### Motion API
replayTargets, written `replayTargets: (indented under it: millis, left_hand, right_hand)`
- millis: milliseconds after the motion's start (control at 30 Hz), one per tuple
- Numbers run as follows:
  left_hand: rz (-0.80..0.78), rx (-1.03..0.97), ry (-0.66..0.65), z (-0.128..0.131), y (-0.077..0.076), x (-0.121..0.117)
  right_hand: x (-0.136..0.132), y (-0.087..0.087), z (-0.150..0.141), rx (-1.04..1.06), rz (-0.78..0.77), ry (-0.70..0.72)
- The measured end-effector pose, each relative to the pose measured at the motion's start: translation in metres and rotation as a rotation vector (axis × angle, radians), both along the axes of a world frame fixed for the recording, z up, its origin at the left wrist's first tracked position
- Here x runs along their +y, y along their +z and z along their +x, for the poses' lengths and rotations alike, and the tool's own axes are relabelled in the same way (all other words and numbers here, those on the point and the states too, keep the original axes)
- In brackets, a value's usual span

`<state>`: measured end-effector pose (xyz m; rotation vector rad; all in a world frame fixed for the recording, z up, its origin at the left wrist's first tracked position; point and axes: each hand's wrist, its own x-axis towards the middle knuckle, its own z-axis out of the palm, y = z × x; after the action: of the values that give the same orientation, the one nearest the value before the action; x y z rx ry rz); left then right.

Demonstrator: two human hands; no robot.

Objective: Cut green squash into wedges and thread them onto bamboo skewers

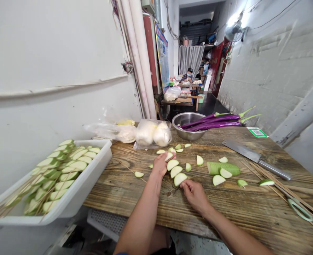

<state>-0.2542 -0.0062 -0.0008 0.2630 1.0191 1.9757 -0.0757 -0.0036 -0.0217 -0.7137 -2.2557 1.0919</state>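
I see the left hand (161, 164) and right hand (195, 194) pinching slices (180, 179) over a wooden table (135, 191), between pale walls (286, 60)

Between the right hand (195, 194) and the thin tan wooden skewers (275, 182), bare planks of the brown wooden desk (233, 205) give room for passing. Forward, scattered white half-round slices with green skin (200, 160), then the round steel bowl (188, 135), obstruct. Leftward stands the white plastic tray (103, 156); rightward lies the wide metal cleaver (241, 150).
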Motion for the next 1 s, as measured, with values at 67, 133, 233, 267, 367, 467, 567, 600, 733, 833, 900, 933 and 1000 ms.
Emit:
replayTargets:
  millis: [67,133,233,267,367,467,567,600,733,833,900,933,1000]
  left_hand:
    - [0.009,-0.014,0.003,-0.0009,-0.0010,0.0004]
    - [0.025,-0.035,-0.003,-0.0019,-0.0013,0.0004]
    - [0.045,-0.077,-0.027,-0.0026,-0.0004,0.0000]
    - [0.048,-0.084,-0.029,-0.0025,0.0001,-0.0002]
    - [0.042,-0.070,-0.010,-0.0012,0.0010,-0.0007]
    - [0.027,-0.041,-0.004,0.0000,0.0004,-0.0009]
    - [0.029,-0.032,-0.010,0.0003,-0.0011,-0.0009]
    - [0.027,-0.032,-0.011,0.0003,-0.0015,-0.0009]
    - [0.010,-0.031,-0.017,-0.0004,-0.0023,-0.0008]
    - [0.030,-0.027,-0.011,-0.0017,-0.0028,-0.0005]
    - [0.035,-0.027,-0.003,-0.0024,-0.0033,-0.0003]
    - [0.035,-0.024,-0.001,-0.0025,-0.0036,-0.0002]
    - [0.038,-0.014,-0.001,-0.0021,-0.0043,0.0000]
  right_hand:
    - [0.0009,0.0001,-0.0008,0.011,-0.016,0.000]
    - [0.0021,0.0002,-0.0016,0.022,-0.031,-0.001]
    - [0.0038,-0.0005,-0.0024,0.032,-0.043,-0.007]
    - [0.0041,-0.0009,-0.0025,0.030,-0.045,-0.010]
    - [0.0038,-0.0022,-0.0021,0.021,-0.047,-0.015]
    - [0.0027,-0.0023,-0.0013,0.030,-0.049,-0.007]
    - [0.0019,-0.0017,-0.0008,0.028,-0.052,-0.011]
    - [0.0017,-0.0016,-0.0008,0.025,-0.052,-0.013]
    - [0.0021,-0.0014,-0.0011,0.032,-0.060,-0.011]
    - [0.0027,-0.0010,-0.0014,0.044,-0.086,-0.012]
    - [0.0028,-0.0002,-0.0014,0.054,-0.097,-0.013]
    - [0.0027,0.0002,-0.0014,0.057,-0.098,-0.012]
    - [0.0025,0.0008,-0.0013,0.060,-0.097,-0.010]
